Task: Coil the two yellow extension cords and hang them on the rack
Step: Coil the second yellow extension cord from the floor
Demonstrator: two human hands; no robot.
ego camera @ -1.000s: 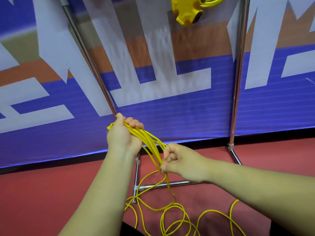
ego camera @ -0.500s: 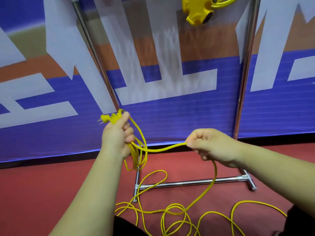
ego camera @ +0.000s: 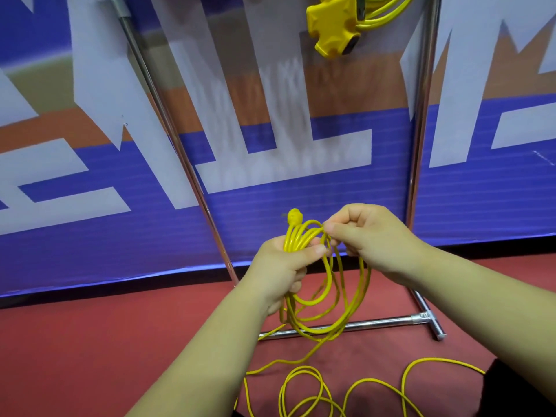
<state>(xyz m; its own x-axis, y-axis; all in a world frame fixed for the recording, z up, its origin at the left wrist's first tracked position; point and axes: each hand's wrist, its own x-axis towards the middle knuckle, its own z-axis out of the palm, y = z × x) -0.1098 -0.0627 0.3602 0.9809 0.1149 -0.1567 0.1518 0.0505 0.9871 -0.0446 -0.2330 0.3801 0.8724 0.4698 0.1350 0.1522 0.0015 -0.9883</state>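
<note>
My left hand grips a bundle of loops of a thin yellow extension cord, with its yellow plug sticking up above my fist. My right hand pinches a strand of the same cord at the top of the bundle, right beside my left thumb. The loops hang down to about the rack's bottom bar. The rest of this cord lies in loose curls on the red floor. A second yellow cord with a multi-outlet head hangs on the metal rack at the top.
The chrome rack has a slanted left pole, an upright right pole and a bottom bar on a red floor. A blue, white and orange banner stands right behind it.
My right hand has come back from the right and brought a length of cord to my left hand, adding a loop. My left hand has shifted right and lower, and the view has tilted.
</note>
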